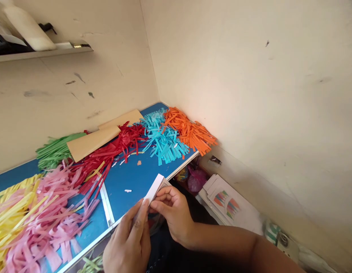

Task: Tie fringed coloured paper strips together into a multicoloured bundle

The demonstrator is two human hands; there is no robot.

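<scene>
A narrow white folded paper piece (156, 186) is held over the front edge of the blue table (119, 193). My left hand (130, 235) is closed on its lower end, thumb and fingers pressed along it. The fingertips of my right hand (172, 212) pinch its right side near the middle. Beyond my hands lie bundles of cut paper strips: turquoise (161, 138), orange (190, 131), red (107, 151), pink (50, 212), yellow (11, 208) and green (56, 149).
Brown envelopes (93, 142) lie against the wall among the strips. A shelf (45, 55) with a white bottle (29, 28) is at upper left. Below the table's right end are a purple bag (197, 179) and a printed white box (235, 206).
</scene>
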